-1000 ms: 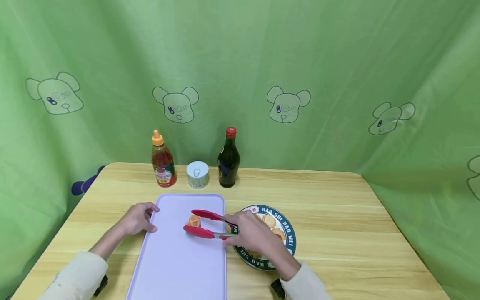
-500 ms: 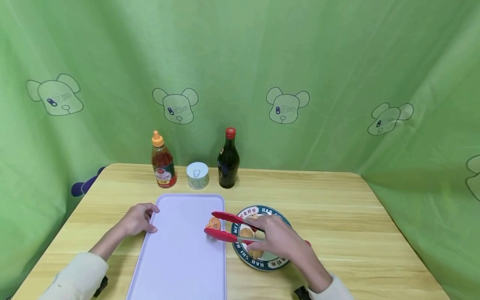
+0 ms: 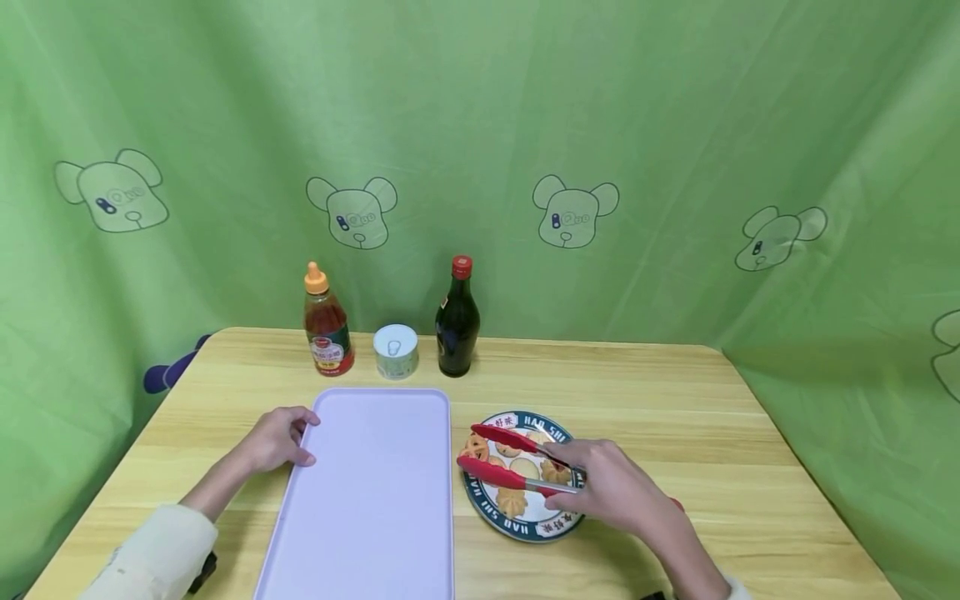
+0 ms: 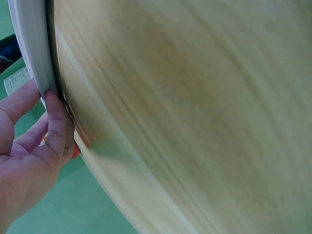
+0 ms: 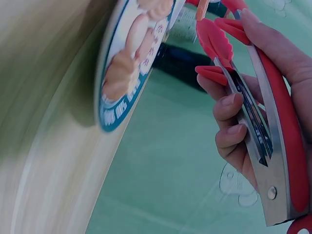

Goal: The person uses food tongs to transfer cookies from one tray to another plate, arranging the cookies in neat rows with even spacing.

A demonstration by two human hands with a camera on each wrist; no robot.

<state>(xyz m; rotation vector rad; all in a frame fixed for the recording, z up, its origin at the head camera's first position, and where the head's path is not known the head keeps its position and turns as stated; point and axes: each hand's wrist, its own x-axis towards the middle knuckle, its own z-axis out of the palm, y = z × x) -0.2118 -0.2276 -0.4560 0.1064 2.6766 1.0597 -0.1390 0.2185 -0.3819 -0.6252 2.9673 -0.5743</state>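
Observation:
My left hand (image 3: 279, 437) pinches the left rim of the lilac tray (image 3: 360, 517); thumb and fingertips on that rim (image 4: 41, 58) show up close in the left wrist view. In my right hand (image 3: 615, 487) are red-tipped metal tongs (image 3: 504, 475), the fingers wrapped round their arms. Between the tong heads sits an orange-brown lattice-topped cookie (image 3: 474, 448), over the left side of a green-rimmed plate (image 3: 474, 497). Several pale cookies (image 3: 512, 502) lie on this plate, partly covered by the tongs. The right wrist view catches only a sliver of the held cookie (image 5: 202, 9).
Along the back of the wooden table (image 3: 660, 417) stand a sauce bottle (image 3: 327, 333) with an orange cap, a pull-tab can (image 3: 396, 353) and a dark red-capped bottle (image 3: 457, 325). A green curtain (image 3: 465, 125) hangs behind.
My right hand has carried the tongs and the cookie to the right, from above the tray to above the plate. The left hand has stayed at the tray's rim.

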